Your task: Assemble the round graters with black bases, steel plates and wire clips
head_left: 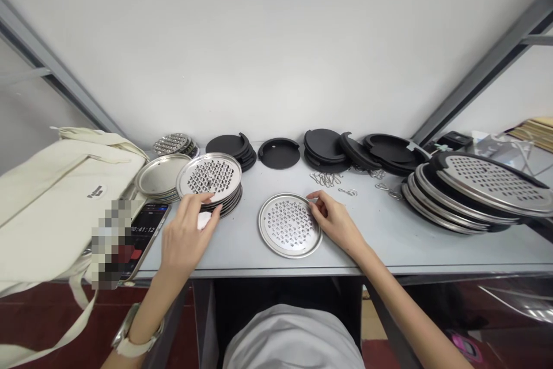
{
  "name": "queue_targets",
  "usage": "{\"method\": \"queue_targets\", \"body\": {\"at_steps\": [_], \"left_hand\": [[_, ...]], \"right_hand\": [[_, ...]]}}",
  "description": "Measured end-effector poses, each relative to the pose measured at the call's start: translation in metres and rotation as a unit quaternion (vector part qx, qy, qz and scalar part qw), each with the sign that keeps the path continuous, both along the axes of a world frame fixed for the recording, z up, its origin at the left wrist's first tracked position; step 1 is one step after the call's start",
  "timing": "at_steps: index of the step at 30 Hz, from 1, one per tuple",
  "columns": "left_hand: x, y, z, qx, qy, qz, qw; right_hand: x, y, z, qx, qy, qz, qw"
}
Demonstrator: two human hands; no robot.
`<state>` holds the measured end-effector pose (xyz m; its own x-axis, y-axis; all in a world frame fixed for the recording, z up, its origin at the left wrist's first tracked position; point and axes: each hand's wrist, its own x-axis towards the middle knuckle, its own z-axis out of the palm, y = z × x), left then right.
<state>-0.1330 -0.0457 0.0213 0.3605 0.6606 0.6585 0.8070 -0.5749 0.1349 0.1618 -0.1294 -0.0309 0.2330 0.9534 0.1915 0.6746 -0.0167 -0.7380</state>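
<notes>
A round metal grater disc lies flat on the grey table in front of me. My right hand pinches its right rim between thumb and fingers. To the left, my left hand is at the front edge of a stack of similar discs, fingers apart. Its fingertips touch or nearly touch the rim of the top grater disc, and the thumb is beside the stack. A small white object shows under that hand; its kind I cannot make out.
Plain metal discs and more graters are stacked at left. Black round holders line the wall. Metal clips lie before them. A tall grater stack stands right. A cream bag and phone lie left.
</notes>
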Motion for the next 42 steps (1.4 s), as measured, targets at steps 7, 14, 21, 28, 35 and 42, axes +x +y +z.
{"method": "queue_targets", "body": {"at_steps": [7,14,21,28,35,42], "left_hand": [[-0.006,0.003,0.006,-0.034,-0.004,-0.021,0.999],[-0.014,0.003,0.019,-0.104,0.011,-0.018,0.994],[-0.020,0.009,0.025,-0.115,0.055,-0.044,0.991],[-0.029,0.018,0.025,-0.043,0.095,-0.080,0.991],[-0.032,0.028,0.018,0.168,0.156,-0.074,0.971],[-0.029,0.023,0.020,0.288,0.025,-0.078,0.954]], "right_hand": [[0.001,0.001,-0.001,-0.005,-0.011,0.006,1.000],[0.001,0.000,-0.001,-0.004,-0.022,0.008,1.000],[0.001,0.000,-0.002,0.010,-0.028,0.015,0.999],[0.001,-0.001,-0.001,0.013,-0.045,0.009,0.999],[0.001,-0.001,0.000,0.005,-0.048,0.011,0.999],[0.000,0.000,-0.001,0.019,-0.035,-0.002,0.999]]}}
